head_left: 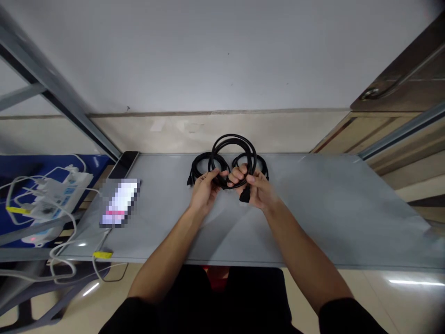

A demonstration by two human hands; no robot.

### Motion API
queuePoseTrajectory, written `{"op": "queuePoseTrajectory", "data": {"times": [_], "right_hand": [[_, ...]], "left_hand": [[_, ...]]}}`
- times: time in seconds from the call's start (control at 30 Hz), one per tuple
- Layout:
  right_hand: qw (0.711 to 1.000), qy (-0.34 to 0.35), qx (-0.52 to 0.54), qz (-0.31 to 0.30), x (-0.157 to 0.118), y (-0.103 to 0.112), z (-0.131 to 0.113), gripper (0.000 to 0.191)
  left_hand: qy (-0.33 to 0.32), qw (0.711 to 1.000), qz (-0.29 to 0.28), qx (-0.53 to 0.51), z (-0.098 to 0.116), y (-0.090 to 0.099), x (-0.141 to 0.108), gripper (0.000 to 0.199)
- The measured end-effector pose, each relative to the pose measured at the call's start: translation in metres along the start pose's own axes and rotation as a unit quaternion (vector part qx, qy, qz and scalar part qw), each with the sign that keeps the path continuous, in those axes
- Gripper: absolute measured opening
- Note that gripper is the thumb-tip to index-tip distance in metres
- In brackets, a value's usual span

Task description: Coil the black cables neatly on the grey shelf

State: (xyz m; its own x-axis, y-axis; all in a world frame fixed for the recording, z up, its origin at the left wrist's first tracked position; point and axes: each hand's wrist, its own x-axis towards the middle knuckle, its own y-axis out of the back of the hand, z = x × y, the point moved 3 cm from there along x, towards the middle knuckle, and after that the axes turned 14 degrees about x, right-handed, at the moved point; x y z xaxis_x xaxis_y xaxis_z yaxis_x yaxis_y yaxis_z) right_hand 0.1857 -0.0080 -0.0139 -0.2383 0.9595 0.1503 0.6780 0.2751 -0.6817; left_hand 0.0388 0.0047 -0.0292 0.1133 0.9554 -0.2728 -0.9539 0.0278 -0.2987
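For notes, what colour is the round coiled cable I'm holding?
Black; the coiled cable shows best in the head view.

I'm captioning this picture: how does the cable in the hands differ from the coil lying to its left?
The held cable is gripped by the left hand and right hand; the left coil rests on the table. The held cable's loops are raised and look larger in this view; the left coil's lie lower and look smaller. Both are black and looped.
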Motion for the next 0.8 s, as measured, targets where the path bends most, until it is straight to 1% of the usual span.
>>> {"op": "queuePoseTrajectory", "data": {"times": [0.1, 0.17, 0.3, 0.37, 0.5, 0.6, 0.7, 0.73, 0.8], "right_hand": [[1.000, -0.004, 0.004, -0.007, 0.000, 0.002, 0.000, 0.054], [1.000, 0.006, -0.010, 0.006, 0.002, 0.002, 0.001, 0.052], [0.994, 0.042, -0.070, 0.074, 0.007, 0.007, 0.007, 0.038], [0.989, 0.057, -0.088, 0.104, 0.011, 0.009, 0.012, 0.033], [0.979, 0.079, -0.108, 0.155, 0.015, 0.013, 0.022, 0.034], [0.976, 0.050, -0.146, 0.154, 0.015, 0.011, 0.027, 0.039], [0.975, 0.027, -0.170, 0.141, 0.014, 0.009, 0.028, 0.043], [0.972, 0.030, -0.179, 0.147, 0.013, 0.009, 0.027, 0.043], [0.963, 0.047, -0.197, 0.178, 0.014, 0.013, 0.027, 0.044]], "left_hand": [[0.022, 1.000, -0.013, -0.008, -0.003, 0.002, 0.003, 0.018], [0.028, 0.999, -0.014, -0.010, -0.003, 0.003, 0.005, 0.018], [-0.020, 0.999, 0.023, -0.023, 0.002, 0.005, 0.004, 0.016], [-0.045, 0.998, 0.044, -0.027, 0.005, 0.005, 0.002, 0.019], [-0.078, 0.995, 0.052, -0.032, 0.010, 0.006, 0.000, 0.025], [-0.083, 0.995, 0.044, -0.020, 0.018, 0.017, 0.003, 0.027], [-0.082, 0.997, 0.007, 0.001, 0.029, 0.027, 0.005, 0.026], [-0.081, 0.997, -0.010, 0.008, 0.031, 0.028, 0.005, 0.027], [-0.096, 0.995, -0.035, 0.022, 0.032, 0.028, 0.004, 0.034]]}}
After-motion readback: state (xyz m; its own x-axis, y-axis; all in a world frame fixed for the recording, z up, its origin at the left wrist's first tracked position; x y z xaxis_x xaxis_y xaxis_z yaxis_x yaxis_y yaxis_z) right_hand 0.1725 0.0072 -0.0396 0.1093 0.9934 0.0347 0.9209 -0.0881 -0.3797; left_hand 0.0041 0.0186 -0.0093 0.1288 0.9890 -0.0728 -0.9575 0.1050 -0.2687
